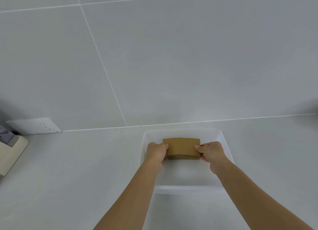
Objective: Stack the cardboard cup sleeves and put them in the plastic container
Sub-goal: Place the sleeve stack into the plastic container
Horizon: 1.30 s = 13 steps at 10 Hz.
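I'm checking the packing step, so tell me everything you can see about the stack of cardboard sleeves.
The stack of cardboard sleeves is brown, flattened and neatly aligned, with a seam line down the top sleeve. It lies flat inside the translucent plastic container, toward its far end. The left hand and right hand grip its two short ends with the fingers.

The stack of sleeves (181, 148) sits inside the container (227, 149), socket (34, 125) far left.

Plain brown sleeves (181, 148), translucent white container (225, 142), pale grey tiles (172, 57)
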Each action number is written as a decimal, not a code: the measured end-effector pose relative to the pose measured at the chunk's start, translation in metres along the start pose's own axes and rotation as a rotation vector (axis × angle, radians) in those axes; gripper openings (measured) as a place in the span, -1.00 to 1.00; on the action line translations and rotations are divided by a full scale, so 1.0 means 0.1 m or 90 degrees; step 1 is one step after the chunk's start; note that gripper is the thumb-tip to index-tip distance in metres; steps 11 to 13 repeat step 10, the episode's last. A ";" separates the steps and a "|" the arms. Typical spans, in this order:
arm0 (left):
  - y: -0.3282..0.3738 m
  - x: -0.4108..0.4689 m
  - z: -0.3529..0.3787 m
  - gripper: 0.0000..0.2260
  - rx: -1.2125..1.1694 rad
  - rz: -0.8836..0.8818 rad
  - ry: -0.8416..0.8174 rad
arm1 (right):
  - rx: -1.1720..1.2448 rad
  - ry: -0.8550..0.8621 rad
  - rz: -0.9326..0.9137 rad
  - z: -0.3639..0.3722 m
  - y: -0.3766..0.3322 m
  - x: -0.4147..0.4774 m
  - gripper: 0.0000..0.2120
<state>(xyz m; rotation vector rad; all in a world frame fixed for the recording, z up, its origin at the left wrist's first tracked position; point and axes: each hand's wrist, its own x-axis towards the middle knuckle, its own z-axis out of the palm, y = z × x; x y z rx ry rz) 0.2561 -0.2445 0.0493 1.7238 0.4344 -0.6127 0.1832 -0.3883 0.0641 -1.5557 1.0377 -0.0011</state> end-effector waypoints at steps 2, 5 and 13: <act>-0.01 -0.01 -0.01 -0.81 0.008 0.002 0.008 | -0.011 -0.037 0.000 0.00 0.01 -0.03 -0.80; 0.00 -0.07 -0.01 -0.70 0.013 0.012 -0.003 | -0.016 -0.049 -0.026 0.02 0.01 -0.06 -0.74; 0.09 -0.22 -0.05 -0.50 0.024 0.022 -0.021 | -0.018 -0.068 -0.034 -0.02 -0.03 -0.14 -0.71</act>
